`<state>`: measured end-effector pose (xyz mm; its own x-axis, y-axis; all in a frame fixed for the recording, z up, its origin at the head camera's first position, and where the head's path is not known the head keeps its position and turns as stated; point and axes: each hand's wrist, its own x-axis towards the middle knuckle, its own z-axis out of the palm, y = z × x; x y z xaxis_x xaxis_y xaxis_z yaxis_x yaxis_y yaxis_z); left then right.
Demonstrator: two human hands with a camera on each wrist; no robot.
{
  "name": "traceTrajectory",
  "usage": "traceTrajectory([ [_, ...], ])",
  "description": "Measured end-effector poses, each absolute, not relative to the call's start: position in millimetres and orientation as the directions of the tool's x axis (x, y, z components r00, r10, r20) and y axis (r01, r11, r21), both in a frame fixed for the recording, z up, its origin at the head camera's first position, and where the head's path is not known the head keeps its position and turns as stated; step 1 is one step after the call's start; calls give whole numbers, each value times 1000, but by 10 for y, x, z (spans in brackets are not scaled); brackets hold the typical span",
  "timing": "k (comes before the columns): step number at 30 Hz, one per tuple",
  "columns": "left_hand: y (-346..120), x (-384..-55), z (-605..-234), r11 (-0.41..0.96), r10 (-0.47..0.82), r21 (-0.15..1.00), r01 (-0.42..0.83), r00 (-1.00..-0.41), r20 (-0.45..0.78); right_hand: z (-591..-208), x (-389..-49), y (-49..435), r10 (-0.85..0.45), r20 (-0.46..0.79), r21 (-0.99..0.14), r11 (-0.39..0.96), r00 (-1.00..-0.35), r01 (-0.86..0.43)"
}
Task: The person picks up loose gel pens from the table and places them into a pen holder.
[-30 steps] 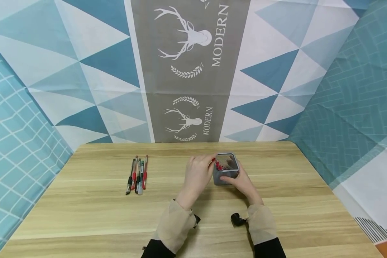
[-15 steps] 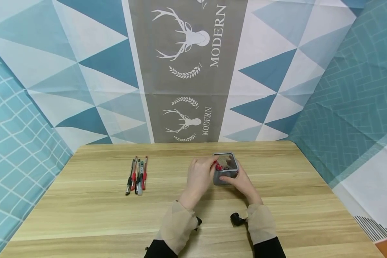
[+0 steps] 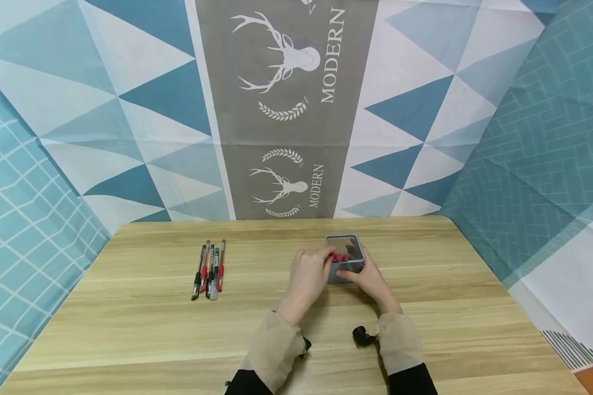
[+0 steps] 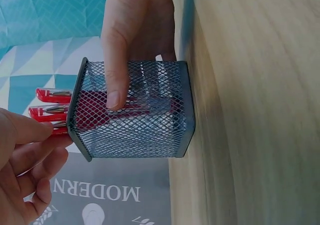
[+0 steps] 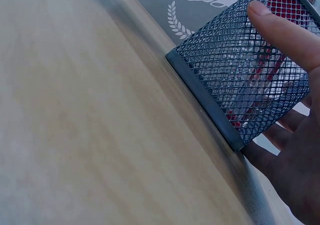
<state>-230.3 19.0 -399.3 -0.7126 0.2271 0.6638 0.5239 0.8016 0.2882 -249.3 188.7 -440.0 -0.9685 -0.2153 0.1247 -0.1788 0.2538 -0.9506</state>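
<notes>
A grey metal mesh pen holder [image 3: 334, 274] stands upright on the table, with red gel pens [image 4: 51, 113] in it and their tops above the rim. The left hand [image 3: 306, 277] is at the holder's left rim. Its thumb and forefinger pinch the top of one red pen [image 4: 61, 129], whose lower part is inside the mesh. From the right side, the right hand [image 3: 375, 282] grips the holder, thumb [image 5: 280, 27] across the near wall and the other fingers behind it.
To the left lies a loose row of pens [image 3: 212, 271], some black and some red, on the wooden table [image 3: 128, 323]. A patterned cloth [image 3: 286, 126] hangs behind the table's far edge. Black wrist cameras [image 3: 363, 336] sit near both cuffs.
My left hand has come slightly down and nearer while keeping its pinch at the rim. Red pen tops in the holder have shifted a little to the right. The right hand keeps its grip.
</notes>
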Motion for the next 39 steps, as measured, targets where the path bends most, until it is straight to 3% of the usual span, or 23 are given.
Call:
traceTrajectory([
  [14,128,-2256,-4011,797,231,324,510,-753,616,-4401,-2499,1902,-204,132,-952,247,-970,-182],
  [25,58,-2212,-4075,789,147,350,506,-708,691,-4400,-2491,1882,-201,135,-950,251,-970,-184],
  [39,-243,-2249,-3985,808,72,375,455,-706,704,-4632,-2658,1956,-195,152,-937,284,-969,-204],
])
